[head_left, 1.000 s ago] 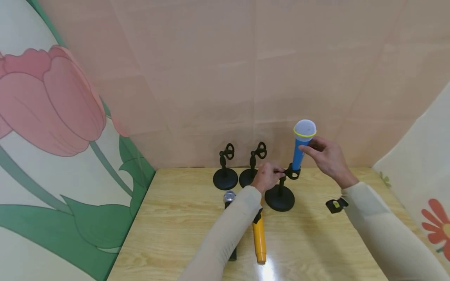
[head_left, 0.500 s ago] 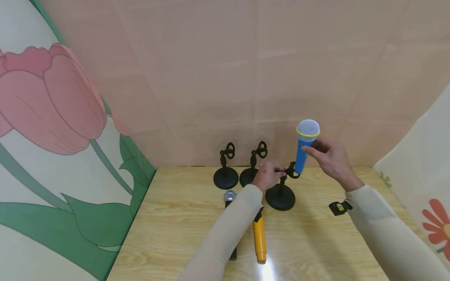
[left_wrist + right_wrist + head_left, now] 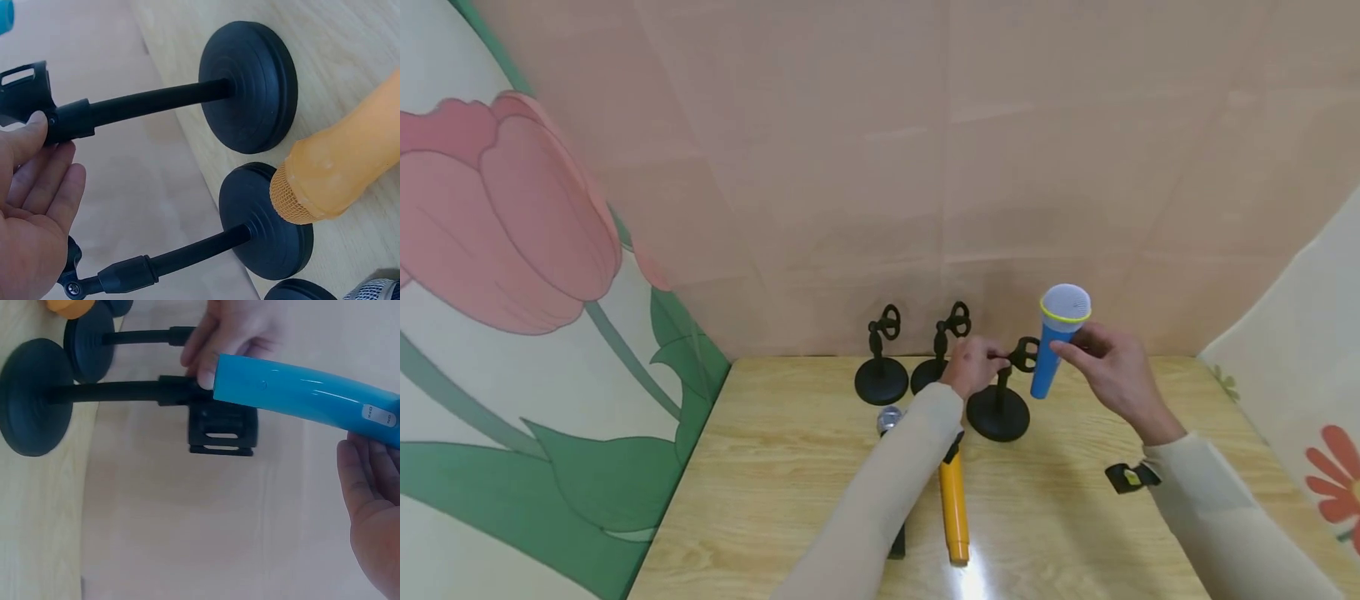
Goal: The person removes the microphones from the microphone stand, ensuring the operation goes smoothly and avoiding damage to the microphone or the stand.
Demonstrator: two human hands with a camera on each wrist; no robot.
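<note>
At centre frame on the table (image 3: 775, 467), the nearest stand (image 3: 1000, 400) rises upright, its clip at the top pinched by the left hand (image 3: 973, 367). Just right of the clip, clear of it, the right hand (image 3: 1108, 367) grips the blue mic (image 3: 1054, 350) by its upper body, head up, tail hanging free.

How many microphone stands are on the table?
3: two stands at the back, left and middle, and the nearest stand, whose clip the left hand holds. None seem hidden.
</note>
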